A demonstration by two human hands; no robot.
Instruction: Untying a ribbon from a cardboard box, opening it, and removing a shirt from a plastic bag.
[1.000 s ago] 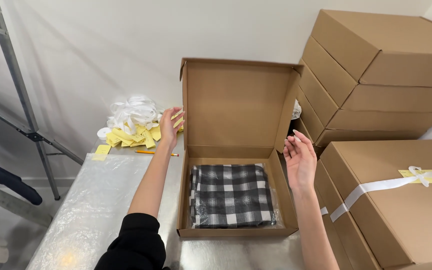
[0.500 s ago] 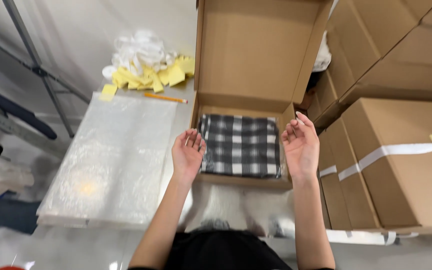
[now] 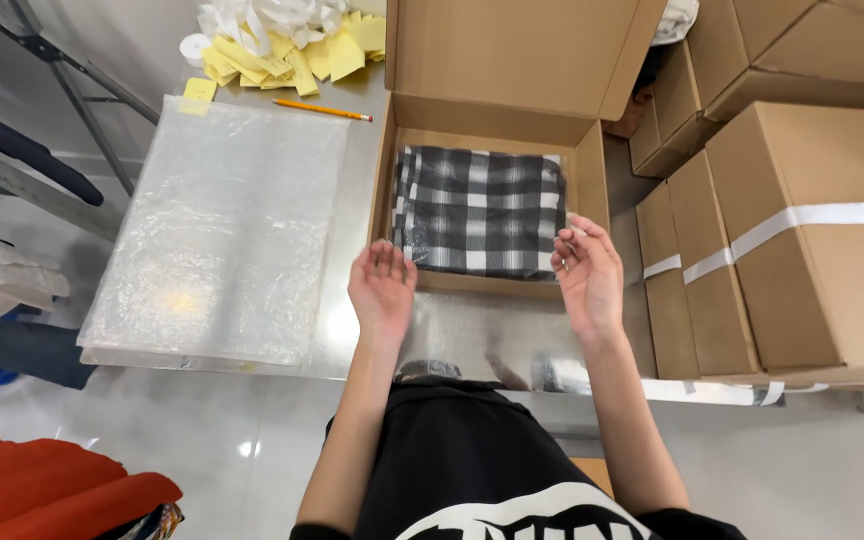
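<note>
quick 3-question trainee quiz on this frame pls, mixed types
1. True or false: the open box holds a folded checked cloth.
2. What lies on the table between the yellow notes and the bubble wrap? A pencil, B scissors, C tape roll.
3. Does the left hand or right hand hold anything?

Key: 1 true. 2 A, the pencil. 3 No, both open, palms up.

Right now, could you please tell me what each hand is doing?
Left hand: open, palm up, empty, by the open brown cardboard box.
Right hand: open, empty.
</note>
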